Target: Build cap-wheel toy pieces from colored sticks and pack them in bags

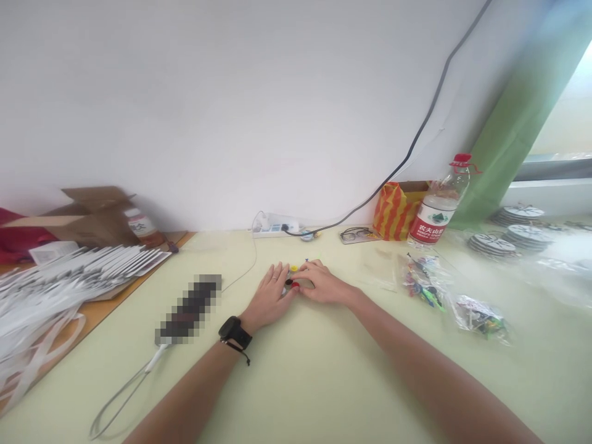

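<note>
My left hand [271, 295] lies palm down on the pale table [296, 376], its fingers stretched forward, a ring on one finger. My right hand [322, 282] is curved on the other side, thumb and index finger apart. Small round pieces sit on the table between the hands: a red one [295, 285] at the thumbs, a black one [289, 282] by my right index fingertip, and a yellow one [294, 269] farther back. A pale piece [283, 290] shows partly beside my left hand. The fingers hide part of this group, and the kind of piece is too small to tell.
A blurred-out device [189, 311] with a cable lies left. Stacked white packets [115, 265] and a cardboard box [95, 216] are farther left. A power strip [272, 227], eyeglasses [356, 234], striped bag [395, 213], water bottle [437, 209], bagged coloured parts [481, 316] and disc stacks [493, 245] stand behind and right.
</note>
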A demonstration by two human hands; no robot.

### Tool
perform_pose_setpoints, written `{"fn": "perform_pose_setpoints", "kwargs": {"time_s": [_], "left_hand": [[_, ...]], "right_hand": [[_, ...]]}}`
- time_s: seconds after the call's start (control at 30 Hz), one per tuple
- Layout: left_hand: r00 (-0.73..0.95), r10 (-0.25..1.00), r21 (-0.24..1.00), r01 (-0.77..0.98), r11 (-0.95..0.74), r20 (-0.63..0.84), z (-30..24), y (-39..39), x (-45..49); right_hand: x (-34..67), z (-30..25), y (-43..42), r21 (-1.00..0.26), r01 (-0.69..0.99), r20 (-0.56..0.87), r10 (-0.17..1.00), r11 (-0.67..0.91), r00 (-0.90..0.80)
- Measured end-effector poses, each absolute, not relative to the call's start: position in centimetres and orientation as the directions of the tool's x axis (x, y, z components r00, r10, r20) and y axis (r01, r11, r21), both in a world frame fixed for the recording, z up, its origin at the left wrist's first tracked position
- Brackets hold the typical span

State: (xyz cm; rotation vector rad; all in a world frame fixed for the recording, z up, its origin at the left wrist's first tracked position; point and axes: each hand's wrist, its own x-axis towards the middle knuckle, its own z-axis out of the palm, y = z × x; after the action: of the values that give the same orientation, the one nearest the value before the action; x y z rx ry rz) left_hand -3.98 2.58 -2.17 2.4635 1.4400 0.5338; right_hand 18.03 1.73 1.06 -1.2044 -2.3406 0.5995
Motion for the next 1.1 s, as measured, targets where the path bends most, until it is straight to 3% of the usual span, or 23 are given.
{"fn": "perform_pose_setpoints", "kwargs": {"time_s": [0.23, 0.43, 0.6, 0.73, 1.1], "left_hand": [[0.474, 0.860, 0.394, 0.766, -0.508, 0.187, -2.2, 2.8, -3.8], [0.508, 0.842, 0.399, 0.745, -0.535, 0.181, -1.9, 2.8, -3.9], [0.450, 0.880, 0.402, 0.785, -0.471, 0.151, -1.8, 2.7, -3.6], [0.444, 0.878, 0.430, 0.767, -0.476, 0.180, -2.2, 3.2, -3.8], [0.357, 0.886, 0.497, 0.734, -0.462, 0.297, -2.0, 4.0, -3.4]], "right_hand": [[18.2, 0.3, 2.1, -0.581, 0.666, 0.180, 0.872, 0.468, -0.456], [18.3, -0.1, 2.2, -0.612, 0.605, 0.179, 0.834, 0.510, -0.522], [19.8, 0.1, 3.6, -0.600, 0.669, 0.216, 0.894, 0.439, -0.392], [21.1, 0.1, 4.0, -0.603, 0.702, 0.165, 0.920, 0.378, -0.354], [21.3, 0.4, 4.3, -0.619, 0.669, 0.161, 0.900, 0.411, -0.405]]}}
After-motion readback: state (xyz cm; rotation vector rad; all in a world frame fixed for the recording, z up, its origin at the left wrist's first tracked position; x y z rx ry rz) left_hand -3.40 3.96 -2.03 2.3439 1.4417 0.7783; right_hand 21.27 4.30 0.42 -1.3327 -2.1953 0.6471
